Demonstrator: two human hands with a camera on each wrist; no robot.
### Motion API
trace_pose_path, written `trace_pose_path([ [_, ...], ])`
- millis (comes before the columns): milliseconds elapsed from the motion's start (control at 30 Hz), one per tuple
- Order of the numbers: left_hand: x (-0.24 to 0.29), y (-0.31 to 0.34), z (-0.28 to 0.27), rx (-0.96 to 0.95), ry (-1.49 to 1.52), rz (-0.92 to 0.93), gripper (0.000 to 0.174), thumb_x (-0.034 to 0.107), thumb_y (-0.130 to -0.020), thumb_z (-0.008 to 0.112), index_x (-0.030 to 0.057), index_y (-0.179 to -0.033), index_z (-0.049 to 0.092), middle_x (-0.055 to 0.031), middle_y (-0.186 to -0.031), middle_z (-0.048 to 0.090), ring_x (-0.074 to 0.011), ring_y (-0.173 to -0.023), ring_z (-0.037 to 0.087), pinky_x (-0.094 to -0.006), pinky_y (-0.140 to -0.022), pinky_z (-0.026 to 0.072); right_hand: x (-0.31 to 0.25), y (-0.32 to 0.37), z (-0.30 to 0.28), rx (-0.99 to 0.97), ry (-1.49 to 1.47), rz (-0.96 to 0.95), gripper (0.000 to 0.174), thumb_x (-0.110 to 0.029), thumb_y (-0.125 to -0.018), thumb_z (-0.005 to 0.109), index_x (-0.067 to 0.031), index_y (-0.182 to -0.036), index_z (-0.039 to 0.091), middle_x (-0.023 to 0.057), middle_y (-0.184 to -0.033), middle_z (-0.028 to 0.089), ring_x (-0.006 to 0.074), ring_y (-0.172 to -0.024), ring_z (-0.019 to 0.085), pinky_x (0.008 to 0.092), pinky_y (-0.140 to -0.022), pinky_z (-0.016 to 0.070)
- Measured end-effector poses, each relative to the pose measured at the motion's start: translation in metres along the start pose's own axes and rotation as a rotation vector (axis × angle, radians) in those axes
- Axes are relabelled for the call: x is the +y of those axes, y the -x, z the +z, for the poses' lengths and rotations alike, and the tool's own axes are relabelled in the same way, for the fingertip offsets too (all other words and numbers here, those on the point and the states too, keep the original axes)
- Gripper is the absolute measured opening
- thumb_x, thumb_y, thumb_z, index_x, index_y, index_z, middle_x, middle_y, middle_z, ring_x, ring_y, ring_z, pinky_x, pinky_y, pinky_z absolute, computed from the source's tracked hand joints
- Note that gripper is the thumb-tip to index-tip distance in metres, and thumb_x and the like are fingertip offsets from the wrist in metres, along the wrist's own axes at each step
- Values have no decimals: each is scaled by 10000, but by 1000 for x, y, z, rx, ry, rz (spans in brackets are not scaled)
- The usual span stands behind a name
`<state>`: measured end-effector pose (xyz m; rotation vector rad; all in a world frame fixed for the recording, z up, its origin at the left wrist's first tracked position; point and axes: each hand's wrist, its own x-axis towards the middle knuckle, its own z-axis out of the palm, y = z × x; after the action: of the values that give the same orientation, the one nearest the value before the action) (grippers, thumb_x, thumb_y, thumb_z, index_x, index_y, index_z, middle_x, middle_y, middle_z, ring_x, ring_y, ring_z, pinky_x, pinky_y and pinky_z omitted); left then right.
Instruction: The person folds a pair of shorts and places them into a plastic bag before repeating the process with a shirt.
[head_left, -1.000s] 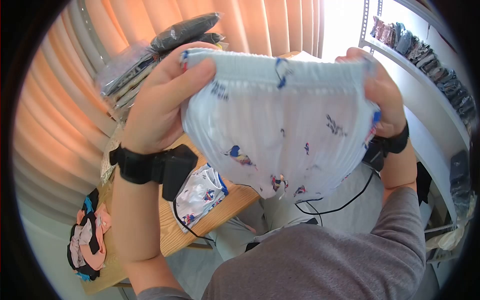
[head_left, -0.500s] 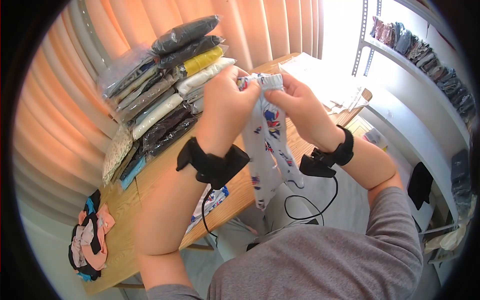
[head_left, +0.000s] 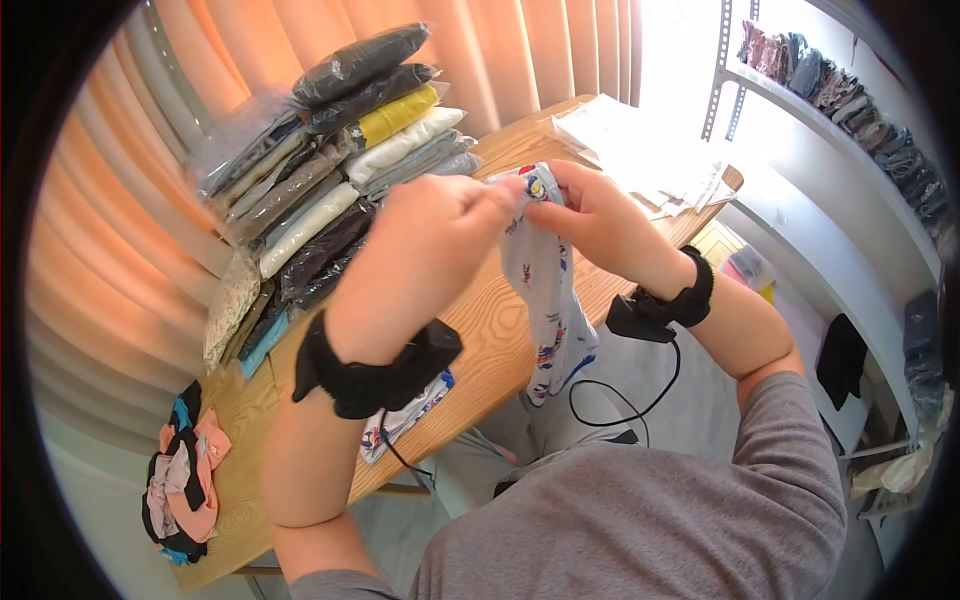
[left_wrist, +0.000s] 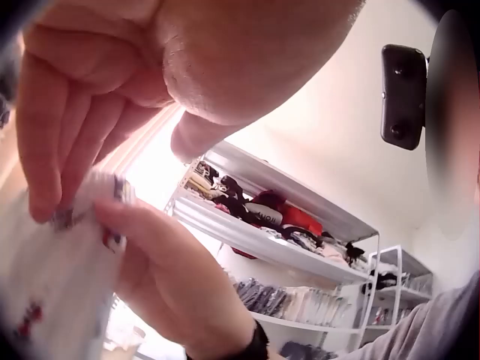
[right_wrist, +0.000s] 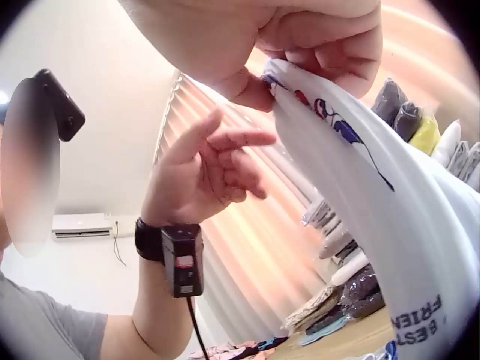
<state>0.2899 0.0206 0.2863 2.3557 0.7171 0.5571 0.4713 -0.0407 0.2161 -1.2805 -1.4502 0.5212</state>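
The right hand (head_left: 597,215) pinches one printed garment (head_left: 545,290) in thumb and fingers, the left hand (right_wrist: 206,176) near, fingers apart, a second garment (head_left: 428,402) on one table (head_left: 485,325)

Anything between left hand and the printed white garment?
Nothing visible: the left hand is open beside the upper end of the garment, which the right hand pinches. Can't tell if the left fingertips touch it.
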Motion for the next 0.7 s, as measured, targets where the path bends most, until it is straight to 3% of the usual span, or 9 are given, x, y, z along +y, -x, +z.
trace_pose_path([
  [100,14,6,-27,107,-154,-183,410,365,-914,558,-34,-874,642,-74,-708,616,-129,-712,611,-243,-668,487,-12,5,-3,-136,-202,20,238,-150,-880,561,24,-1040,579,48,-870,633,86,-787,591,251,-689,478],
  [167,9,5,-28,89,-253,-222,387,343,-890,597,-33,-977,627,-86,-785,628,-143,-775,615,-256,-709,485,-18,9,-2,-196,-283,22,237,-127,-891,541,24,-1069,584,36,-892,636,74,-799,585,239,-705,473],
  [233,-11,4,-14,161,-109,212,379,319,-877,616,-21,-1043,589,-77,-886,621,-127,-845,598,-260,-744,475,-19,9,0,-303,-380,2,222,-106,-901,528,18,-1076,587,18,-930,635,56,-819,574,222,-735,466],
  [267,-22,2,-5,189,-222,409,362,264,-860,643,-4,-1089,559,-55,-970,607,-100,-911,568,-264,-773,466,-19,9,2,-305,-382,3,222,-106,-901,528,18,-1076,587,18,-930,635,56,-819,574,222,-735,466],
  [300,-20,4,-2,189,-221,405,362,264,-860,643,-4,-1089,559,-55,-970,607,-100,-911,568,-264,-773,466,-19,9,3,-315,-394,-12,219,-115,-901,534,16,-1068,589,19,-937,636,54,-829,574,220,-740,467],
  [367,-14,8,2,-149,51,180,311,214,-854,656,-6,-1058,575,-39,-947,617,-83,-890,559,-260,-761,466,-17,8,4,-328,-409,-21,216,-124,-901,541,14,-1060,592,20,-943,637,52,-838,574,218,-744,467],
  [533,-12,3,-10,-111,100,78,221,197,-846,653,5,-952,619,-20,-809,637,-72,-732,576,-241,-665,473,-5,14,7,-247,-418,39,301,-95,-854,627,1,-1124,537,57,-980,627,74,-902,578,233,-812,467],
  [633,-14,0,-20,-26,65,179,241,217,-829,663,0,-928,629,-21,-799,639,-75,-726,582,-238,-659,474,13,25,24,-201,-479,-47,395,-103,-822,676,-7,-1164,503,80,-1018,616,100,-945,574,262,-852,466],
  [700,-13,-2,-29,-2,-2,123,268,233,-811,676,-3,-930,633,-20,-823,642,-71,-744,585,-232,-672,471,22,36,39,-228,-513,-20,444,-93,-803,681,-9,-1193,487,77,-1051,613,121,-973,572,278,-874,461],
])
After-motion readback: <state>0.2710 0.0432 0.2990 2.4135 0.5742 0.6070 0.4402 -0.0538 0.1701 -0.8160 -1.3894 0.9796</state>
